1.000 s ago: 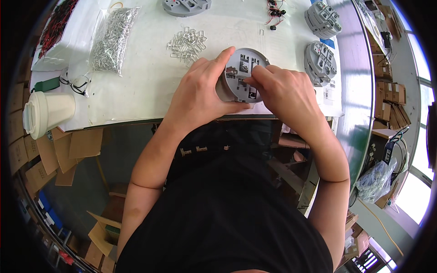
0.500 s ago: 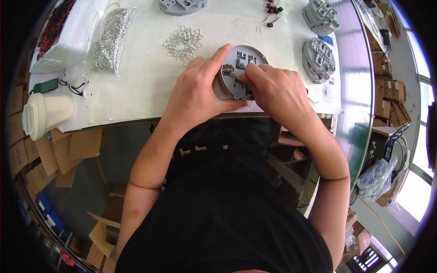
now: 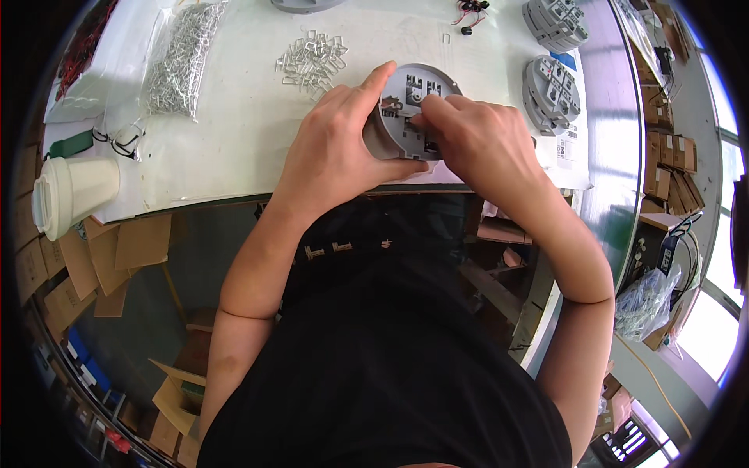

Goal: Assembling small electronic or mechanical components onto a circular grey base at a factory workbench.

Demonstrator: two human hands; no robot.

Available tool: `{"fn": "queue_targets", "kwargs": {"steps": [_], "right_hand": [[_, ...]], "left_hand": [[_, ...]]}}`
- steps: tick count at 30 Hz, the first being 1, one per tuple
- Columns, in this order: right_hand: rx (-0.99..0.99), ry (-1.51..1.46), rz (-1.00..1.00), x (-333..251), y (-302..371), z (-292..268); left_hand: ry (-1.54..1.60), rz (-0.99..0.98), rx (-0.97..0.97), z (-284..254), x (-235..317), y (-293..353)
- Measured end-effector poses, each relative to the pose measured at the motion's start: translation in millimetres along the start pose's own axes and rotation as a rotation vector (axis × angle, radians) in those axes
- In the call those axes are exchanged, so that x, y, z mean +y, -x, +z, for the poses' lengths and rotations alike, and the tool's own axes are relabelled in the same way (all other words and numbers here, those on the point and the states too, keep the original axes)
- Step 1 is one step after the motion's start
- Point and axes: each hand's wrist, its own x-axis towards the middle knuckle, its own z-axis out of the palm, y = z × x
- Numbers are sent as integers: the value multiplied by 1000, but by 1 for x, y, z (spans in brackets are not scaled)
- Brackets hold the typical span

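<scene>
Near the front edge of the table, a round grey plastic housing (image 3: 399, 131) is tilted up, its slotted inner face showing. My left hand (image 3: 331, 148) grips it from the left, thumb along the lower rim and index finger up by the top rim. Over the inner face, my right hand (image 3: 488, 144) has its thumb and index finger pressed together. Whatever is between those fingertips is too small and covered to make out. Behind my left hand lies a loose pile of bent metal wire clips (image 3: 312, 61). A single wire clip (image 3: 445, 38) lies apart, beyond the housing.
A clear bag of wire clips (image 3: 183, 70) lies at the left, near glasses (image 3: 121, 143) and a white lidded cup (image 3: 78, 191) by the table edge. Stacked grey housings (image 3: 552, 93) stand at the right. Small black parts with red wires (image 3: 468, 19) lie at the back.
The table and its contents sit slightly higher in view. My left hand keeps its hold on the housing; my right fingertips stay at its inner face with only a slight shift.
</scene>
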Motion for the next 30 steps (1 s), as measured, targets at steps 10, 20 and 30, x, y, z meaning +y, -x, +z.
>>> {"fn": "queue_targets", "kwargs": {"steps": [10, 20, 30], "right_hand": [[-34, 14, 37, -3, -4, -1], [-156, 290, -28, -24, -13, -10], [-141, 241, -131, -18, -26, -32]], "left_hand": [[24, 56, 74, 3, -4, -3], [3, 32, 18, 0, -2, -1], [35, 86, 60, 2, -7, 1]]}}
